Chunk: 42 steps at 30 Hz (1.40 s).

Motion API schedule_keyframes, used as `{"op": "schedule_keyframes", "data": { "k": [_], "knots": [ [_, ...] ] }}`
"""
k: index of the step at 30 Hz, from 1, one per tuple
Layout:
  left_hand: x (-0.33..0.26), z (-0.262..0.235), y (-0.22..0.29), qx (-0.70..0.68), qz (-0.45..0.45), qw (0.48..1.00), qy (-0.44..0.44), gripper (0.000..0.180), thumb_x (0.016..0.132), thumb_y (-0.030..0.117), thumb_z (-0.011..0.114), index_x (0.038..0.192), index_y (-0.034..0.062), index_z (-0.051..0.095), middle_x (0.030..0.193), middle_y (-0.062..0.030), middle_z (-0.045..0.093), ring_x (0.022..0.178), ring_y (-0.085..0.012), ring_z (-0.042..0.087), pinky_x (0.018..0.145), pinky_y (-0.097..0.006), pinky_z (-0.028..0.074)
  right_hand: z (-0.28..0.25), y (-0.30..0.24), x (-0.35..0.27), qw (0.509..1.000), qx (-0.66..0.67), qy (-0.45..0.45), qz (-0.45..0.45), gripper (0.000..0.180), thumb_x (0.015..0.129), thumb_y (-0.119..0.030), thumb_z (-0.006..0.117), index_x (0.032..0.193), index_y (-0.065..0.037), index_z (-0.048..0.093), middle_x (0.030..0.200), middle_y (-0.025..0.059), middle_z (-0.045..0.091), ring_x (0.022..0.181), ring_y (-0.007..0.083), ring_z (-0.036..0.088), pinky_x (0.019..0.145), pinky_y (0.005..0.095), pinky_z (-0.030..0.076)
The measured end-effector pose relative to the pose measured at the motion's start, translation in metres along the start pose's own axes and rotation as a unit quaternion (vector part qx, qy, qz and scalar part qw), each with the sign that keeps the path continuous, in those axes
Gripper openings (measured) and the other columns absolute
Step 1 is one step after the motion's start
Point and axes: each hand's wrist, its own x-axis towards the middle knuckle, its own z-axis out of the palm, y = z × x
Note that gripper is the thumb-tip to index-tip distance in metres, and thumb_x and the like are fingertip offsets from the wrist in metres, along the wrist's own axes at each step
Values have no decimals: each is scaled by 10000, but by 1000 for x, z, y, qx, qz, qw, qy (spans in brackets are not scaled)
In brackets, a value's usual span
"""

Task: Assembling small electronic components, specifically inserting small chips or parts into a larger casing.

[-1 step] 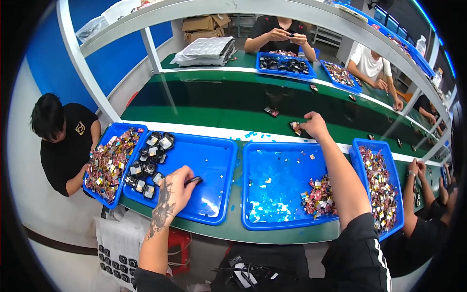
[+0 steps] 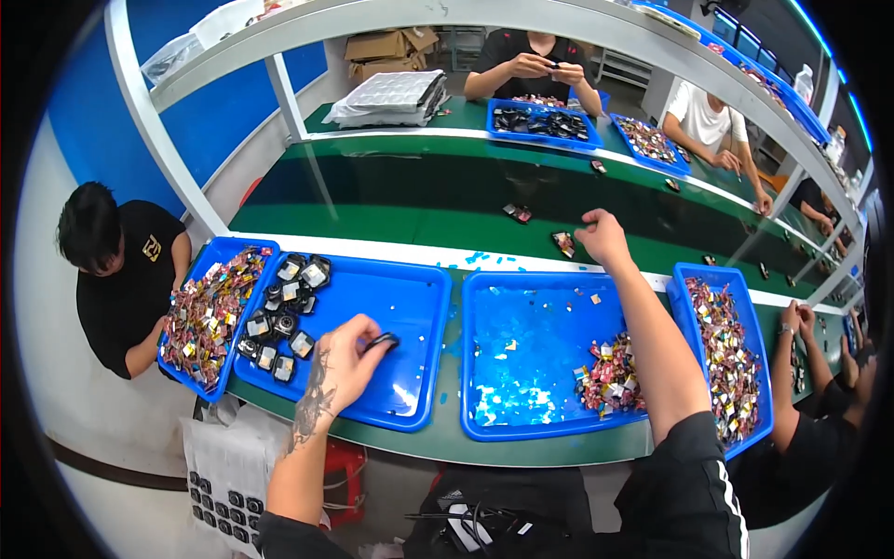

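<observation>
My left hand (image 2: 346,359) pinches a thin black piece (image 2: 381,342) over the right part of a blue tray (image 2: 424,373). At that tray's left end sit several black camera-like units (image 2: 284,324), some with pale square labels. My right hand (image 2: 605,239) reaches over the green conveyor belt (image 2: 372,205), its thumb and forefinger slightly apart. Right beside those fingertips lies a small dark unit with pinkish parts (image 2: 563,244). Another such unit (image 2: 518,213) lies farther off on the belt. Below my right forearm, a second blue tray (image 2: 475,373) holds a pile of small multicoloured parts (image 2: 610,377).
Narrow blue trays full of small parts flank my trays, a left one (image 2: 223,373) and a right one (image 2: 768,410). A white frame bar (image 2: 372,28) crosses overhead. Co-workers sit to the left (image 2: 130,270), across the belt (image 2: 535,70) and to the right. Blue flecks lie scattered near the belt's edge.
My left hand has shifted slightly right with the black piece. My right fingertips, close against the unit on the belt before, now show a small gap from it.
</observation>
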Motion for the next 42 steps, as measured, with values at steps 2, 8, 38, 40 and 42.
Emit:
{"op": "schedule_keyframes", "data": {
  "k": [2, 8, 38, 40, 42],
  "knots": [
    [13, 20, 21, -449, -33, 891, -49, 120, 845, 57, 690, 909, 1, 606, 761, -41, 632, 680, -148, 634, 549, -276, 483, -14, -32, -33, 988, 129, -28, -78, 249, 835, -147, 682, 1029, 5, 653, 852, 98, 677, 810, 164, 650, 724, 297, 512],
    [56, 51, 110, -561, 30, 817, -133, 155, 866, 69, 686, 999, 5, 638, 863, -33, 662, 746, -61, 593, 630, -203, 456, -72, -107, -154, 922, 274, -241, -129, 163, 906, -137, 650, 922, 25, 649, 777, 47, 653, 694, 96, 626, 641, 242, 518],
    [21, 109, 145, -344, 191, 917, -68, 293, 708, 169, 831, 983, 116, 747, 954, -58, 564, 786, -148, 561, 643, -270, 457, -86, -28, -202, 805, 560, -135, 142, 129, 943, -144, 605, 989, -24, 600, 829, -3, 597, 686, 57, 550, 644, 189, 455],
    [25, 105, 149, -365, 136, 912, -124, 282, 711, 211, 826, 959, 108, 742, 984, -86, 566, 802, -211, 594, 677, -318, 484, -85, -28, -206, 817, 549, -131, 122, 114, 944, -132, 599, 991, -27, 601, 864, 6, 605, 705, 61, 555, 672, 201, 471],
    [26, 105, 149, -384, 80, 902, -179, 283, 713, 253, 822, 936, 99, 737, 1015, -115, 568, 818, -274, 627, 710, -366, 511, -84, -28, -212, 828, 534, -134, 105, 113, 953, -128, 584, 1001, -27, 600, 895, 19, 607, 717, 67, 560, 674, 209, 474]
  ]
}}
